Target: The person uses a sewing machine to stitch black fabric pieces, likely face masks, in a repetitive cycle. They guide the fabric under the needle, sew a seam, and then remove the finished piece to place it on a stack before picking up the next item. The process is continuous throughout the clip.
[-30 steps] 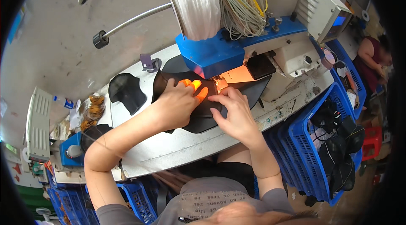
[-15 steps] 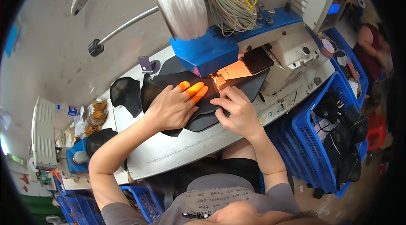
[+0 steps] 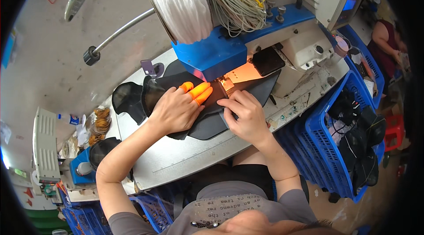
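Observation:
Black sheet material (image 3: 212, 125) in several layered pieces lies on the sewing machine's bed, under the blue machine head (image 3: 212, 58). My left hand (image 3: 176, 107) rests flat on it, fingers stretched out toward the lit needle area. Orange finger cots (image 3: 201, 92) cover some of its fingertips. My right hand (image 3: 245, 115) is closed at the sheet's edge, just in front of the metal presser foot (image 3: 227, 84). Its fingers are curled, and what they pinch, if anything, is hidden. A black cup-shaped piece (image 3: 128, 100) lies left of my left hand.
A black phone (image 3: 268, 61) lies on the machine bed. A white spool (image 3: 180, 5) and coiled cord (image 3: 236, 0) stand above the head. Blue crates (image 3: 316, 146) holding black pieces stand at right. Another person (image 3: 384, 49) is at far right.
My left hand has shifted slightly left and up along the sheet. My right hand stays curled in nearly the same spot. The whole view has shifted slightly.

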Demonstrator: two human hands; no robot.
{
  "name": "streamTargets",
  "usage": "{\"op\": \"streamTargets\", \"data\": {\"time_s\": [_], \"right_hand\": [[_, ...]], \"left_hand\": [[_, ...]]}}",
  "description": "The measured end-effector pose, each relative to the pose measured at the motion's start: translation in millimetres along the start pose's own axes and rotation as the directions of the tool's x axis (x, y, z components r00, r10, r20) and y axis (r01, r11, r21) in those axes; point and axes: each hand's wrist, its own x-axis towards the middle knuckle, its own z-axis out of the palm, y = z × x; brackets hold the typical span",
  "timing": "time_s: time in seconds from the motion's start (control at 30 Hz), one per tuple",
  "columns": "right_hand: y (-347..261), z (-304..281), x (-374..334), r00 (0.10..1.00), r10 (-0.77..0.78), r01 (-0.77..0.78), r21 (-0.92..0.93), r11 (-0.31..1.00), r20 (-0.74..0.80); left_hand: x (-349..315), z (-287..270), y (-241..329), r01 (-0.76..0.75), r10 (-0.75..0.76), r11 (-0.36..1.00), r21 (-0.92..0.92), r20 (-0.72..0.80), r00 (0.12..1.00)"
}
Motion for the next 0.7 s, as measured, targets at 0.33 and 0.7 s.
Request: {"op": "streamTargets", "data": {"time_s": [0.33, 0.7], "right_hand": [[1.5, 0.4, -1.1, 1.000, -0.017, 0.017, -0.002, 1.000, -0.003], [16.7, -25.7, -5.1, 0.996, 0.005, -0.014, -0.092, 0.996, -0.094]], "left_hand": [[7.4, -2.6, -13.2, 0.012, -0.024, 0.996, 0.084, 0.140, 0.990], [10.1, -1.4, -30.8, -0.015, -0.012, 0.982, 0.188, 0.144, 0.989]]}}
